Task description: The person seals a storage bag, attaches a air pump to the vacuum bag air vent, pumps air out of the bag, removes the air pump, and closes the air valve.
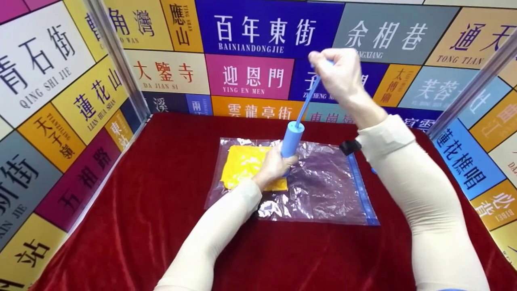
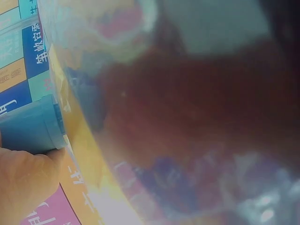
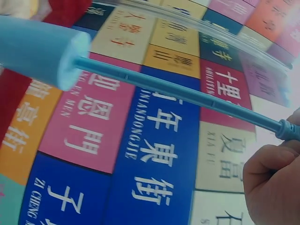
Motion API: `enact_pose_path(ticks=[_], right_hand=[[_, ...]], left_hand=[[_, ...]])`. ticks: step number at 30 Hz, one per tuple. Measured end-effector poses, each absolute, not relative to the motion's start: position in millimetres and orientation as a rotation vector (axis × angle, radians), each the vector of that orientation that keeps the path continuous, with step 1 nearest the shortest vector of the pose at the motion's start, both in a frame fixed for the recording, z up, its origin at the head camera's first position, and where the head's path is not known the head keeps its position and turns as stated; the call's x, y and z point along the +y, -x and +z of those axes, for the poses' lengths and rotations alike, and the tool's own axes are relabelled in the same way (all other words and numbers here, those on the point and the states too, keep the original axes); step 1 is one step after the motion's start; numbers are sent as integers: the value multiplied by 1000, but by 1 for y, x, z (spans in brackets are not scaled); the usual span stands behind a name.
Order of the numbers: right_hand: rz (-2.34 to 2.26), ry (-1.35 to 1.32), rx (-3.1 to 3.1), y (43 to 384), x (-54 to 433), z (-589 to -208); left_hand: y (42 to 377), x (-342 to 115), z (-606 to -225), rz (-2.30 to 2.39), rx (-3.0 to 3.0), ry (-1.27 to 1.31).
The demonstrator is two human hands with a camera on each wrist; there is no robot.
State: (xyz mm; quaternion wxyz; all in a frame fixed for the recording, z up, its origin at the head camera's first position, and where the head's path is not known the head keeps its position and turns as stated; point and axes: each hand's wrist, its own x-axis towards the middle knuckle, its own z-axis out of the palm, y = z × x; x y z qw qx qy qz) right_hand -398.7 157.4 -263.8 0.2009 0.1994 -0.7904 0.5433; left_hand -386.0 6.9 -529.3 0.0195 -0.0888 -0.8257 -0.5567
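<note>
A blue hand pump (image 1: 292, 139) stands slightly tilted over a clear plastic bag (image 1: 323, 190). My left hand (image 1: 275, 163) grips the lower part of its barrel, close above the bag. High up, my right hand (image 1: 337, 70) holds the pump's handle, and the thin blue rod (image 3: 178, 91) is drawn far out of the barrel. Inside the bag lies a folded yellow cloth-like item (image 1: 244, 165), partly behind the left hand and wrist. The pump's lower end is hidden by the left hand. In the left wrist view, shiny plastic fills most of the picture, blurred.
A dark red velvety cloth (image 1: 161, 169) covers the table. The bag's blue zip edge (image 1: 363, 190) runs along its right side. Panels with printed street names (image 1: 250, 76) wall in the back and both sides. A small blue thing (image 1: 374, 171) peeks out beside the right forearm.
</note>
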Motion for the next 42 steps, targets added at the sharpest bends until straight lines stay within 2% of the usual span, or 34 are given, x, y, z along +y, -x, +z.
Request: enact_pose_path(ticks=[12,16,22,25,27,35,42], right_hand=[[1325,-628,-2214,408,162,-262],[1263,-612,-2454,416,155,-288],[1115,-668,-2709,424,151,-354],[1086,-679,-2767,425,153,-369],[1121,-644,-2790,423,154,-365],[1443,-486,-2459,416,159,-310],[1420,-517,-2325,419,159,-312]], left_hand=[[387,9,-530,-1707,-2564,293],[388,5,-530,-1735,-2563,265],[387,3,-532,-1729,-2576,239],[387,5,-532,-1747,-2579,268],[388,5,-531,-1744,-2571,291],[388,5,-525,-1740,-2536,293],[386,7,-527,-1700,-2576,273]])
